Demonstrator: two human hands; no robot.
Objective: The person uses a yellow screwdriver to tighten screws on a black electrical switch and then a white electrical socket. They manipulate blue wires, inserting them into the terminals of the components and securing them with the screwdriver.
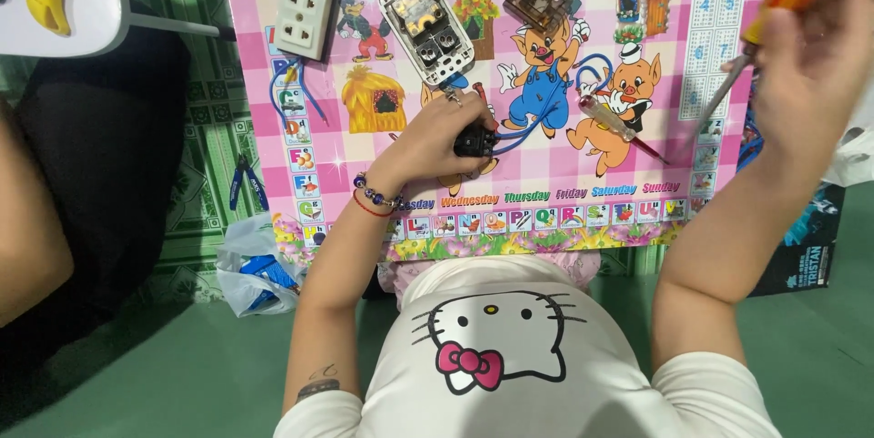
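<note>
Small black electrical part with blue wires is sitting mid-board on the pink cartoon board — left hand is gripping it closed. Right hand is raised off right, fingers wrapping an orange-handled screwdriver. A second small screwdriver is lying just beside the wires — white socket strip farther up-left.

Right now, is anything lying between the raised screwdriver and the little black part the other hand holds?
Yes. A second, smaller screwdriver with a clear handle lies on the pink board between the two hands. The right hand holds the orange-handled screwdriver up and off to the side; the left hand pins the black part to the board.
</note>
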